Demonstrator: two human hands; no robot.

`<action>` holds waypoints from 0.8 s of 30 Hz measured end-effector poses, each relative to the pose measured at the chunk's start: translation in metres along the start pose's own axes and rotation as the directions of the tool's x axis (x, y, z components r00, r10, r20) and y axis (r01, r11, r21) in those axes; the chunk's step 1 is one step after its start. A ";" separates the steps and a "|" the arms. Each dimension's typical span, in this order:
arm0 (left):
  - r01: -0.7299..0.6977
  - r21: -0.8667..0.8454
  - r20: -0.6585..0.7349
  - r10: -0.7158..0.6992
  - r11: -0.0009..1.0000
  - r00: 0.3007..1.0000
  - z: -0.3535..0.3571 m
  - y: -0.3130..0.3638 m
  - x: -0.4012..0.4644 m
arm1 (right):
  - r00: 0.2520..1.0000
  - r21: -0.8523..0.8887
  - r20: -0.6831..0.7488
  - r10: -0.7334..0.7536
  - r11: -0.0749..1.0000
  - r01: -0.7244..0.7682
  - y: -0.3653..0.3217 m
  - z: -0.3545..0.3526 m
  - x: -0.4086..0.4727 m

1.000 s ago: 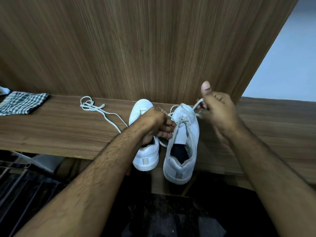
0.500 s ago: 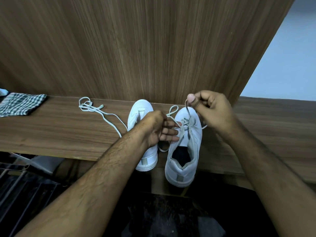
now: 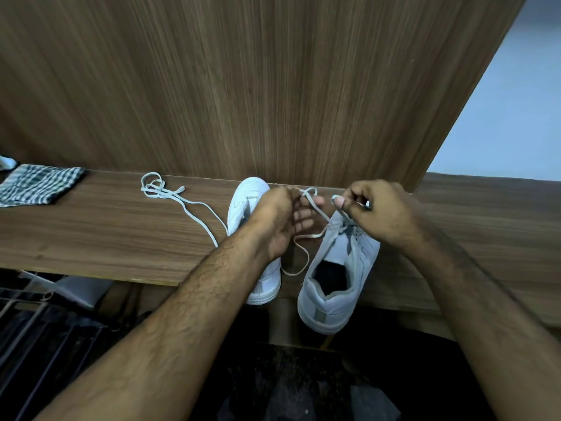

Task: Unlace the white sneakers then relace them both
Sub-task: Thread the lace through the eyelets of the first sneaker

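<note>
Rising behind everything, the wood-grain back panel (image 3: 273, 86) is the largest thing we see, with a pale wall (image 3: 510, 117) showing past its slanted right edge. Below it runs the worktop (image 3: 91, 238), a long brown shelf whose front edge crosses the lower middle of our view.

We see two white sneakers with their toes toward the back edge and their heels hanging over the front edge. The right sneaker (image 3: 337, 284) is turned a little, its dark opening facing us. The left sneaker (image 3: 246, 202) stands just beside it, mostly hidden under our left forearm.

Near the back left corner lies a checked cloth (image 3: 39, 185). Between it and the left sneaker a loose lace (image 3: 170, 196) rests on the worktop, bunched at the back and trailing toward that shoe.

Our right hand (image 3: 379, 211) hovers over the right sneaker's tongue, fingers curled and pinching the end of the threaded lace (image 3: 315, 208). Our left hand (image 3: 282, 220) sits between the two shoes, fingers curled round another stretch of the same lace, which crosses from hand to hand. A slack loop of it hangs down between the sneakers near the front edge.
</note>
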State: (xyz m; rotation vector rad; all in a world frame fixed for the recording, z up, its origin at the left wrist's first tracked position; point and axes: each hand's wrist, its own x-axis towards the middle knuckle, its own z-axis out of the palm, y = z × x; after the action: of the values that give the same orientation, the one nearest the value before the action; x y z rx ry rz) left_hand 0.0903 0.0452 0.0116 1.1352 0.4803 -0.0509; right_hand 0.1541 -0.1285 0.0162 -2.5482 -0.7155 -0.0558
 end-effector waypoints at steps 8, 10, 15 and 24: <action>-0.280 0.626 0.005 0.356 0.727 0.934 -0.024 0.006 0.011 | 0.984 0.297 0.164 -0.063 0.955 0.011 0.010 0.004 0.000; -0.313 0.829 0.207 0.265 0.463 0.942 -0.030 -0.003 0.013 | 0.991 0.427 0.121 -0.061 0.904 0.004 0.003 0.001 -0.001; -0.314 0.865 0.267 0.170 0.392 0.948 -0.024 -0.008 0.008 | 0.988 0.804 0.152 0.001 0.581 -0.125 -0.006 -0.014 -0.005; -0.256 0.799 0.235 0.110 0.544 0.966 -0.024 -0.001 0.003 | 0.999 0.759 0.028 -0.039 0.651 0.004 -0.003 -0.016 -0.006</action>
State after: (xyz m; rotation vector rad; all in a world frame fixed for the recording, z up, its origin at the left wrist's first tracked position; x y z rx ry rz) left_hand 0.0848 0.0670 0.0013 2.1106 0.1610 -0.2000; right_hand 0.1486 -0.1370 0.0304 -1.7183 -0.6075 0.2485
